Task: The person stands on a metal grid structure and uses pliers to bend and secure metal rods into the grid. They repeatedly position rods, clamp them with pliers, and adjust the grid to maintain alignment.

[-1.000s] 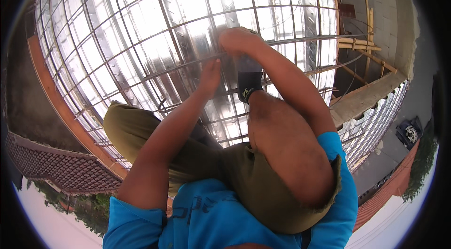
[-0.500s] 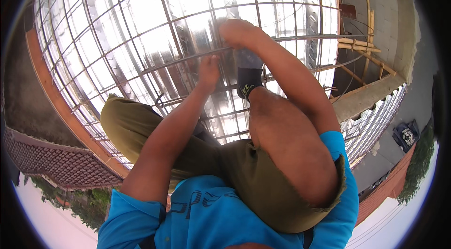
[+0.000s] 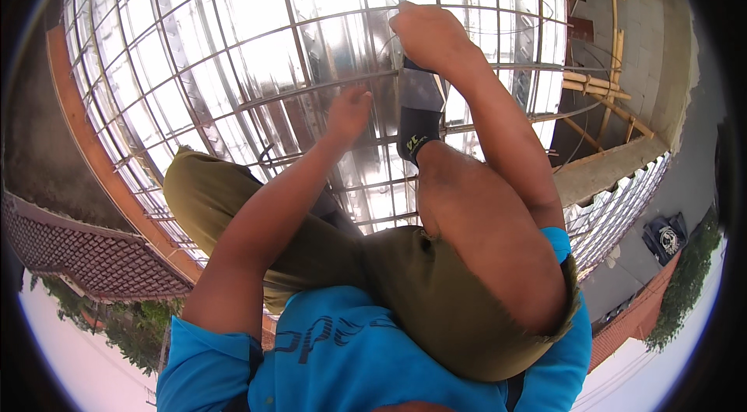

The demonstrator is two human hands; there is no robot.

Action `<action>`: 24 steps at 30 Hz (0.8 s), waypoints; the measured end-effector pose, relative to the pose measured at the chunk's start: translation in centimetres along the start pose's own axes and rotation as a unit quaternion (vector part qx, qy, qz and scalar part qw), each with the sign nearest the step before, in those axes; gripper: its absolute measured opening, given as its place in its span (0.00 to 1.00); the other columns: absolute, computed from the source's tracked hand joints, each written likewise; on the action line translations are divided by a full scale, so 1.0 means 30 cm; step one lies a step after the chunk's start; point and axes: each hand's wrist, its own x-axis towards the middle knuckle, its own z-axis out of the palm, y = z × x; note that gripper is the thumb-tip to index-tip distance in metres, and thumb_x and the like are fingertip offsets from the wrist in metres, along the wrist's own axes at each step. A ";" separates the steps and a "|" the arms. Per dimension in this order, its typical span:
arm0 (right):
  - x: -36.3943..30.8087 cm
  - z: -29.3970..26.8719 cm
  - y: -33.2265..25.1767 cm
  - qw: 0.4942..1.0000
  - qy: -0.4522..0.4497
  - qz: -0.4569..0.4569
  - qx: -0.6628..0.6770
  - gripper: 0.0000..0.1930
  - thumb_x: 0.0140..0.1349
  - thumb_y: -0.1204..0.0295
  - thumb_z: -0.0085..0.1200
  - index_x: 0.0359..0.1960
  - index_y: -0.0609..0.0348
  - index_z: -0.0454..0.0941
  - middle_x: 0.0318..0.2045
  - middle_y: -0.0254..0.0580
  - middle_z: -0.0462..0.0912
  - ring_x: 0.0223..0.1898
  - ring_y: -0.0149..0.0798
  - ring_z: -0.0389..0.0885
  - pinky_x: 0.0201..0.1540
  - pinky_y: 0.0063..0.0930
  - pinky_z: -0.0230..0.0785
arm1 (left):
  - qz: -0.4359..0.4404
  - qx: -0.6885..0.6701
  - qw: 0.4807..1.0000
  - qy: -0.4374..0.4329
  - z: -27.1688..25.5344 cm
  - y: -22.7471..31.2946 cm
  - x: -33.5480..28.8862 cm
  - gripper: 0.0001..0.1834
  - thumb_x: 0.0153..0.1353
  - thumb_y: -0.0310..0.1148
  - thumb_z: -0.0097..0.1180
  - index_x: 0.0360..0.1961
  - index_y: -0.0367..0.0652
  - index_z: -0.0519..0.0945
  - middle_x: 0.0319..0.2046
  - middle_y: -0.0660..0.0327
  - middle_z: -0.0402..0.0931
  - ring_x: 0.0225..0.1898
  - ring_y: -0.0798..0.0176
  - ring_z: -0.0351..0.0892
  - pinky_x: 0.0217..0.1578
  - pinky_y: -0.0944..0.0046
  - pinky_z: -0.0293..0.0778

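A grid of steel reinforcing bars [image 3: 257,103] lies over shiny ribbed metal sheeting [image 3: 342,50], and I squat on top of it. My right hand [image 3: 436,35] is closed over the grid beyond my foot, its fingertips beside a bar. Whatever those fingers pinch is too small or hidden to name. Nearer to me, my left hand [image 3: 350,112] has its fingers curled in just below a long crossing bar. What it may hold does not show. My right foot, in a dark grey and black sock [image 3: 420,120], rests between the two hands.
An orange-brown board [image 3: 93,136] edges the sheeting at left, with a tiled roof [image 3: 93,248] beyond. Bamboo poles [image 3: 595,85] and a concrete ledge [image 3: 618,167] stand at right. A dark bag [image 3: 665,237] lies farther right. A bent wire end [image 3: 266,154] sticks up near my left knee.
My right hand has moved farther away and slightly right, off the long crossing bar. My left hand has shifted slightly right, its fingers more curled. The view has tilted a little.
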 end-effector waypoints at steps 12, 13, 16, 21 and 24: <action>0.142 0.242 -0.132 0.964 -0.207 -0.162 -0.039 0.10 0.63 0.71 0.59 0.38 0.58 0.92 0.42 0.49 0.93 0.44 0.51 0.93 0.43 0.45 0.86 | 0.094 -0.055 0.992 0.062 0.078 0.001 0.041 0.21 0.80 0.44 0.55 0.61 0.39 0.84 0.37 0.62 0.79 0.40 0.66 0.72 0.47 0.62 0.71; 0.139 0.234 -0.137 0.960 -0.217 -0.170 -0.042 0.10 0.64 0.71 0.60 0.39 0.58 0.92 0.42 0.49 0.93 0.44 0.51 0.93 0.44 0.44 0.87 | 0.114 -0.059 0.990 0.063 0.082 -0.001 0.044 0.20 0.81 0.44 0.55 0.58 0.39 0.85 0.31 0.66 0.79 0.35 0.71 0.71 0.43 0.64 0.71; 0.140 0.224 -0.136 0.968 -0.192 -0.156 -0.049 0.09 0.64 0.70 0.61 0.38 0.57 0.93 0.41 0.48 0.93 0.45 0.49 0.93 0.44 0.44 0.86 | 0.124 -0.058 0.989 0.047 0.084 -0.019 0.061 0.18 0.82 0.44 0.54 0.47 0.38 0.86 0.30 0.66 0.79 0.35 0.71 0.73 0.42 0.64 0.71; 0.130 0.155 -0.114 0.970 -0.204 -0.130 -0.041 0.07 0.63 0.74 0.61 0.37 0.58 0.91 0.42 0.49 0.92 0.47 0.49 0.93 0.46 0.44 0.86 | 0.066 0.032 0.997 -0.023 0.072 -0.019 -0.025 0.18 0.82 0.42 0.52 0.40 0.40 0.83 0.30 0.65 0.80 0.34 0.70 0.74 0.40 0.64 0.71; 0.089 0.085 -0.116 0.967 -0.219 -0.124 0.027 0.06 0.61 0.76 0.63 0.39 0.58 0.88 0.40 0.49 0.91 0.46 0.52 0.92 0.45 0.45 0.85 | 0.028 -0.036 0.995 -0.085 0.046 0.101 -0.070 0.18 0.82 0.43 0.52 0.40 0.41 0.84 0.29 0.65 0.80 0.33 0.68 0.74 0.39 0.62 0.71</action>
